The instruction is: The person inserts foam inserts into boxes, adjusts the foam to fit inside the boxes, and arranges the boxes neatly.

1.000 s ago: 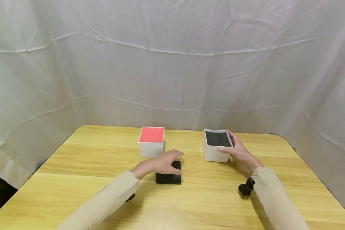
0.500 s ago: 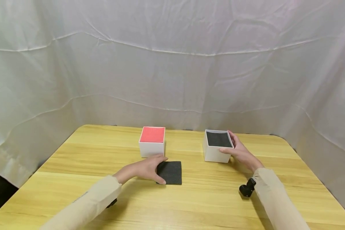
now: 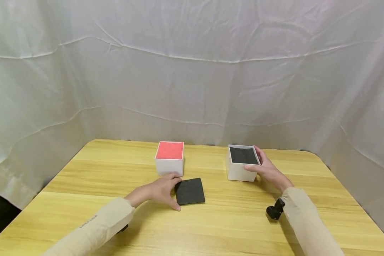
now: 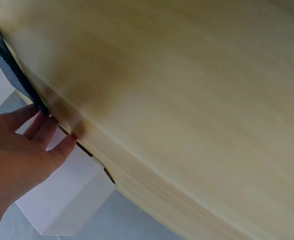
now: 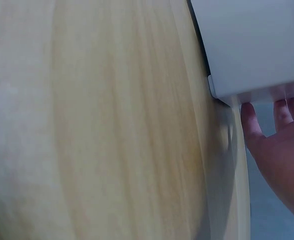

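Since a second ago the left hand [image 3: 161,190] has slid off the top of the black foam square [image 3: 190,191] to its left edge, and the square itself has turned a little, its near corner now swung toward the person. Nearest the camera, two beige sleeves [image 3: 96,231] reach forward over the wooden table [image 3: 211,231], with a small black wrist camera mount [image 3: 274,209] showing under the right forearm. That left hand now lies on the tabletop with its fingers loosely bent, thumb forward along the near left corner of the square and fingertips touching the square's left edge; the left wrist view shows the fingers [image 4: 41,132] against the dark foam edge [image 4: 16,75], not wrapped round it. The square lies flat on the table, just in front of the white box with a red top [image 3: 169,158] and near the middle of the tabletop. Farther back and to the right, the right hand [image 3: 267,169] holds the white box with a black inside [image 3: 241,163], thumb on its near right corner and fingers along its right wall, a light steadying grasp; the right wrist view shows fingertips [image 5: 282,112] pressed to the white wall [image 5: 252,45]. The two boxes stand well apart. Behind the table hangs a creased white cloth backdrop [image 3: 192,71].
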